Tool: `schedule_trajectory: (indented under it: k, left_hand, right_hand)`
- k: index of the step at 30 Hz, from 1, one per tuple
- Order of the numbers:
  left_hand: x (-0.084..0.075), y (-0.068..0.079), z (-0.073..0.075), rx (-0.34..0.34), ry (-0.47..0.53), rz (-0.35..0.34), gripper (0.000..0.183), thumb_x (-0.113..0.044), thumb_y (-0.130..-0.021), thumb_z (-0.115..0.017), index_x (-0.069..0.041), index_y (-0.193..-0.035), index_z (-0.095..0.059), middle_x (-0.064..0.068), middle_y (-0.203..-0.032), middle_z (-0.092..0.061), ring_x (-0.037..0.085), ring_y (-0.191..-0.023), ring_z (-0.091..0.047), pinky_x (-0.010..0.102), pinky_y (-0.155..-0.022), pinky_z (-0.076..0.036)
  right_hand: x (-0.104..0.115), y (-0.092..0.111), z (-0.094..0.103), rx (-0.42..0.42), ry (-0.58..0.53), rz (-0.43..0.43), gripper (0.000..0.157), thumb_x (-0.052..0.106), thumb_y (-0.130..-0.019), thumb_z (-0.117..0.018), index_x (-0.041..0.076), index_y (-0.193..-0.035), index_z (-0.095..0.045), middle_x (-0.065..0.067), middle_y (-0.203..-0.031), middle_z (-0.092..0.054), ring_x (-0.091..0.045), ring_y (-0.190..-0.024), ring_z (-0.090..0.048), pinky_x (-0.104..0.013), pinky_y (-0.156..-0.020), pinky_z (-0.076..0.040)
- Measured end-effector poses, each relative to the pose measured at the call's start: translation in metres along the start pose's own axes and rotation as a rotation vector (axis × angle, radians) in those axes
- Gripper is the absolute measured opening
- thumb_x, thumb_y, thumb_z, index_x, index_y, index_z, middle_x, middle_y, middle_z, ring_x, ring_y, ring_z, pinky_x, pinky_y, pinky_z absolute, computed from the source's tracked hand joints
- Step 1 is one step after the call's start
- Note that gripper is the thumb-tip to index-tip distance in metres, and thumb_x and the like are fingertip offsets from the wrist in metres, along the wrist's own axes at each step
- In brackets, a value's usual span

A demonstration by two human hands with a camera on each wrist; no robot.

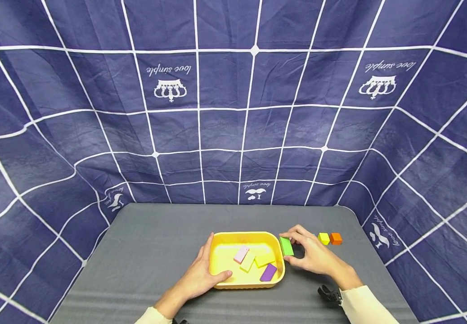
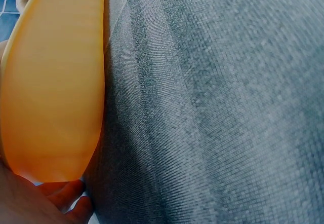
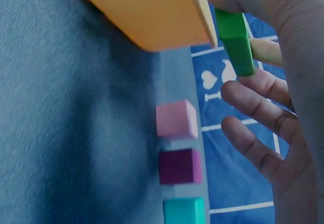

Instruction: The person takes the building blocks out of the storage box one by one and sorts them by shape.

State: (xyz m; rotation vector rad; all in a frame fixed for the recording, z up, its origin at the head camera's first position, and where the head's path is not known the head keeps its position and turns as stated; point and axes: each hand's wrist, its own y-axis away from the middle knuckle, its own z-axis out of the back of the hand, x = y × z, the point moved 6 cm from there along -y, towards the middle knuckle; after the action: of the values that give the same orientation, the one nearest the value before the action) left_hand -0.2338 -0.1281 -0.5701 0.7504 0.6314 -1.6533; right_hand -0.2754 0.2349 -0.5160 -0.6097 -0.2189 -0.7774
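My left hand (image 1: 201, 275) grips the left end of a yellow plastic bin (image 1: 247, 285), with the thumb over its near rim and the fingers along the outer wall. Inside the bin lie a pink block (image 1: 241, 254), a pale yellow block (image 1: 248, 262), a yellow block (image 1: 265, 259) and a purple block (image 1: 268, 272). At the bin's right rim, my right hand (image 1: 312, 253) pinches a green rectangular block (image 1: 286, 246) between thumb and fingertips. The right wrist view shows this green block (image 3: 235, 44) held above table height, beside the bin wall (image 3: 147, 13).
On the grey table (image 1: 152, 243), a yellow cube (image 1: 324, 238) and an orange cube (image 1: 336, 238) stand right of my right hand. A pink cube (image 3: 174, 120), a purple cube (image 3: 178, 166) and a teal cube (image 3: 183, 211) line up in the right wrist view. Blue gridded cloth (image 1: 225, 130) surrounds the table.
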Motion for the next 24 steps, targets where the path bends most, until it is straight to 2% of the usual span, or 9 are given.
schedule_trajectory:
  k: [3,6,12,16,24]
  left_hand:
    - [0.0,0.0,-0.001,0.007,0.001,0.012,0.136,-0.06,-0.089,-0.097,-0.018,-0.189,-0.013,0.023,-0.179,-0.048,0.046,-0.154,-0.062,0.07,-0.123,-0.053]
    - [0.0,0.001,-0.001,0.009,0.0,0.01,0.136,-0.058,-0.089,-0.097,-0.018,-0.189,-0.013,0.024,-0.179,-0.047,0.046,-0.154,-0.062,0.07,-0.123,-0.053]
    - [-0.002,0.002,0.001,0.009,-0.001,-0.001,0.136,-0.054,-0.089,-0.098,-0.016,-0.188,-0.014,0.024,-0.179,-0.047,0.047,-0.154,-0.062,0.071,-0.123,-0.052]
    - [-0.001,0.001,0.0,0.009,-0.001,0.002,0.137,-0.055,-0.088,-0.099,-0.015,-0.188,-0.014,0.024,-0.179,-0.047,0.047,-0.154,-0.062,0.071,-0.123,-0.052]
    - [-0.001,0.0,0.0,0.005,-0.005,0.008,0.137,-0.058,-0.089,-0.097,-0.016,-0.188,-0.013,0.024,-0.18,-0.047,0.046,-0.154,-0.062,0.07,-0.123,-0.052]
  right_hand:
    - [-0.004,0.006,0.001,-0.016,0.013,0.007,0.065,0.017,-0.082,-0.103,0.011,-0.143,-0.08,0.003,-0.125,-0.073,-0.02,-0.101,-0.073,-0.031,-0.091,-0.063]
    - [-0.008,0.011,0.001,-0.012,0.007,-0.007,0.065,0.017,-0.082,-0.104,0.012,-0.143,-0.08,0.004,-0.123,-0.073,-0.019,-0.101,-0.072,-0.03,-0.09,-0.062]
    - [-0.018,0.022,-0.006,0.063,0.011,-0.089,0.061,0.022,-0.086,-0.103,0.013,-0.142,-0.08,0.007,-0.126,-0.071,-0.014,-0.103,-0.072,-0.033,-0.092,-0.063]
    - [-0.025,0.028,-0.012,0.107,0.007,-0.132,0.063,0.027,-0.089,-0.102,0.018,-0.146,-0.079,0.007,-0.13,-0.071,-0.012,-0.104,-0.072,-0.032,-0.094,-0.062]
    - [-0.03,0.032,-0.02,0.154,0.066,-0.173,0.059,0.034,-0.088,-0.103,0.024,-0.141,-0.08,0.008,-0.123,-0.071,0.0,-0.102,-0.066,-0.031,-0.092,-0.061]
